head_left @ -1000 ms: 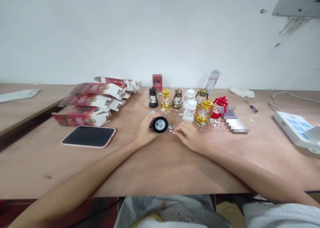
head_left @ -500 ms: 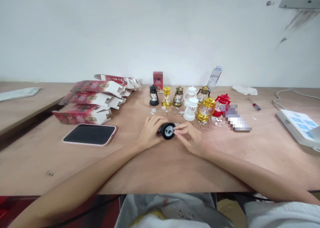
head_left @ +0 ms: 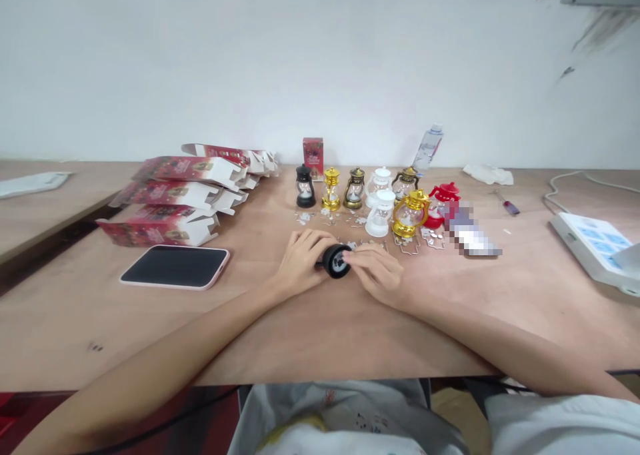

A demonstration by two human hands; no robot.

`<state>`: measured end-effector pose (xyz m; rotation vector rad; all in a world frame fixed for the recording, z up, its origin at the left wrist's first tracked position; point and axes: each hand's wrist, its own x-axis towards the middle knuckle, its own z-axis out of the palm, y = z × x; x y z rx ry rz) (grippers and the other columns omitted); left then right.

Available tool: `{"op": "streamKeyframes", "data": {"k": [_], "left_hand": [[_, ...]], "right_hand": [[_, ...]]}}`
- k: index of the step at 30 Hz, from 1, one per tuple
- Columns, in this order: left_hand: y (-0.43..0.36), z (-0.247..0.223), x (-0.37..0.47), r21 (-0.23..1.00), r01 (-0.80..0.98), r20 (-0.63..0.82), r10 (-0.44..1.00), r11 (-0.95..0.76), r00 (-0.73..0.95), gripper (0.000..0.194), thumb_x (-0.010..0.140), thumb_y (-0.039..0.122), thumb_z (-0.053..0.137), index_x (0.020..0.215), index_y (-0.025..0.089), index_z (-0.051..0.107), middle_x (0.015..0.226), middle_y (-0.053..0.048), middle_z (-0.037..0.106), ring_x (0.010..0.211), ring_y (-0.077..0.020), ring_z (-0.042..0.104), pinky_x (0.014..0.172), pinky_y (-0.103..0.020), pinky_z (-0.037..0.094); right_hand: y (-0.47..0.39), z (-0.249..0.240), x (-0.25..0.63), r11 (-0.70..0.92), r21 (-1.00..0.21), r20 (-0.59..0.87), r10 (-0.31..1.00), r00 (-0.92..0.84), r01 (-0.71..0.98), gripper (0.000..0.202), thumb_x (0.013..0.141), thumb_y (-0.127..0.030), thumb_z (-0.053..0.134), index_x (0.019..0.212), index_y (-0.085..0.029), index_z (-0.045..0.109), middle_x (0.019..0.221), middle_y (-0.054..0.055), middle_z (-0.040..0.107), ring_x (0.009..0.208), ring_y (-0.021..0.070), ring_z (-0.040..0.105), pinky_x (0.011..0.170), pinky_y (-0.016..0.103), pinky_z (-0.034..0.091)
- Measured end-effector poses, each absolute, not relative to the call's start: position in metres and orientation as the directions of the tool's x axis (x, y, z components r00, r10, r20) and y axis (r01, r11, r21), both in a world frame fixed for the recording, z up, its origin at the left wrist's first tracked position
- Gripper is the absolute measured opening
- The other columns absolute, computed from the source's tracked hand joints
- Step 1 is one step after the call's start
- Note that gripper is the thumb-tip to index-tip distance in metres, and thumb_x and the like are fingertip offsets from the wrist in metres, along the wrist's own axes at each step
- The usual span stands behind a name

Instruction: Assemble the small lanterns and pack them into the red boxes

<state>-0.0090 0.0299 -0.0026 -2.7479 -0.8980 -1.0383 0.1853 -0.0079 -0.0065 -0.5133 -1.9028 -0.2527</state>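
My left hand (head_left: pixel 303 262) is wrapped round a small black lantern (head_left: pixel 331 266), which lies tipped so that its round underside faces me. Inside the black rim of that underside a pale disc-like area shows, with dark parts in it. The fingertips of my right hand (head_left: pixel 376 270) are drawn together and touch the right side of the underside. Whatever they may pinch is hidden. Just beyond my hands stand several small lanterns, among them a white lantern (head_left: pixel 380 216), a gold lantern (head_left: pixel 411 215) and a red lantern (head_left: pixel 439 205).
Flattened red boxes (head_left: pixel 155 225) are piled at the left, behind a phone (head_left: pixel 175 266). A red carton (head_left: pixel 313 156) and a clear bottle (head_left: pixel 429 148) stand at the back. Right of the lanterns lie a blurred-out item (head_left: pixel 470 234), a screwdriver (head_left: pixel 510 206) and a white box-like device (head_left: pixel 595 248).
My right fingertips have moved from the rim's edge onto the lantern's underside. The small pale bit seen between them before is out of sight now. The view has shifted slightly.
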Motion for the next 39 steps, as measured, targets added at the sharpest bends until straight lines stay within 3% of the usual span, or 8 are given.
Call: {"op": "streamKeyframes", "data": {"k": [8,11,15,20,26,31,36,39], "left_hand": [[0.029,-0.004,-0.007,0.162,0.542,0.629,0.510,-0.825,0.588,0.022,0.083,0.028,0.059,0.103,0.020,0.055,0.105,-0.005,0.066,0.096,-0.0189,0.060,0.077,-0.033,0.032],[0.029,-0.004,-0.009,0.220,0.531,0.607,0.541,-0.818,0.582,0.026,0.083,0.030,0.060,0.107,0.021,0.054,0.109,-0.006,0.066,0.101,-0.0202,0.060,0.082,-0.034,0.035],[0.032,-0.002,-0.011,0.386,0.486,0.627,0.609,-0.784,0.485,0.035,0.081,0.031,0.064,0.111,0.020,0.053,0.119,-0.007,0.062,0.112,-0.0222,0.057,0.091,-0.034,0.042],[0.038,-0.002,-0.011,0.536,0.419,0.670,0.671,-0.733,0.316,0.038,0.075,0.025,0.069,0.110,0.019,0.055,0.111,-0.006,0.064,0.105,-0.0206,0.060,0.094,-0.033,0.047],[0.038,-0.003,-0.009,0.532,0.411,0.670,0.665,-0.740,0.331,0.037,0.074,0.022,0.069,0.108,0.019,0.056,0.108,-0.005,0.064,0.103,-0.0200,0.060,0.093,-0.033,0.048],[0.036,-0.002,-0.009,0.488,0.399,0.671,0.626,-0.776,0.397,0.033,0.077,0.025,0.068,0.107,0.019,0.055,0.108,-0.006,0.063,0.103,-0.0195,0.060,0.092,-0.032,0.049],[0.035,-0.002,-0.010,0.435,0.391,0.665,0.582,-0.811,0.468,0.033,0.078,0.022,0.066,0.109,0.019,0.053,0.111,-0.007,0.061,0.106,-0.0197,0.059,0.093,-0.033,0.048],[0.034,-0.004,-0.011,0.384,0.385,0.642,0.543,-0.839,0.542,0.033,0.079,0.021,0.063,0.111,0.020,0.053,0.114,-0.008,0.061,0.108,-0.0206,0.058,0.092,-0.034,0.047]], "right_hand": [[-0.006,-0.007,0.183,0.909,-0.077,0.922,0.221,-0.319,0.410,0.026,0.082,0.002,0.055,0.096,-0.020,0.057,0.080,0.006,0.070,0.078,0.0166,0.066,0.070,0.032,0.057],[-0.007,-0.009,0.182,0.900,-0.158,0.936,0.268,-0.230,0.405,0.028,0.081,-0.002,0.059,0.100,-0.021,0.053,0.090,0.006,0.069,0.084,0.0169,0.065,0.073,0.032,0.055],[0.000,-0.011,0.188,0.812,-0.306,0.908,0.406,-0.104,0.498,0.023,0.085,-0.006,0.054,0.100,-0.022,0.051,0.094,0.006,0.066,0.090,0.0191,0.062,0.078,0.036,0.052],[0.017,-0.015,0.196,0.674,-0.240,0.729,0.600,-0.329,0.699,0.010,0.087,-0.016,0.056,0.094,-0.018,0.062,0.093,0.008,0.067,0.092,0.0241,0.055,0.081,0.041,0.048],[0.024,-0.024,0.195,0.629,-0.164,0.584,0.683,-0.439,0.760,0.009,0.084,-0.024,0.064,0.087,-0.022,0.072,0.093,0.006,0.067,0.091,0.0245,0.050,0.081,0.040,0.044],[0.021,-0.021,0.195,0.664,-0.122,0.669,0.605,-0.433,0.738,0.008,0.085,-0.021,0.062,0.080,-0.019,0.068,0.083,0.005,0.067,0.083,0.0220,0.051,0.074,0.037,0.044],[0.010,-0.013,0.197,0.745,-0.162,0.902,0.377,-0.208,0.647,0.011,0.089,-0.014,0.053,0.096,-0.020,0.059,0.088,0.006,0.063,0.084,0.0186,0.058,0.075,0.035,0.047],[0.003,-0.011,0.197,0.794,-0.105,0.933,0.287,-0.217,0.599,0.015,0.089,-0.014,0.054,0.100,-0.024,0.057,0.089,0.005,0.062,0.083,0.0182,0.059,0.072,0.035,0.047]]}}
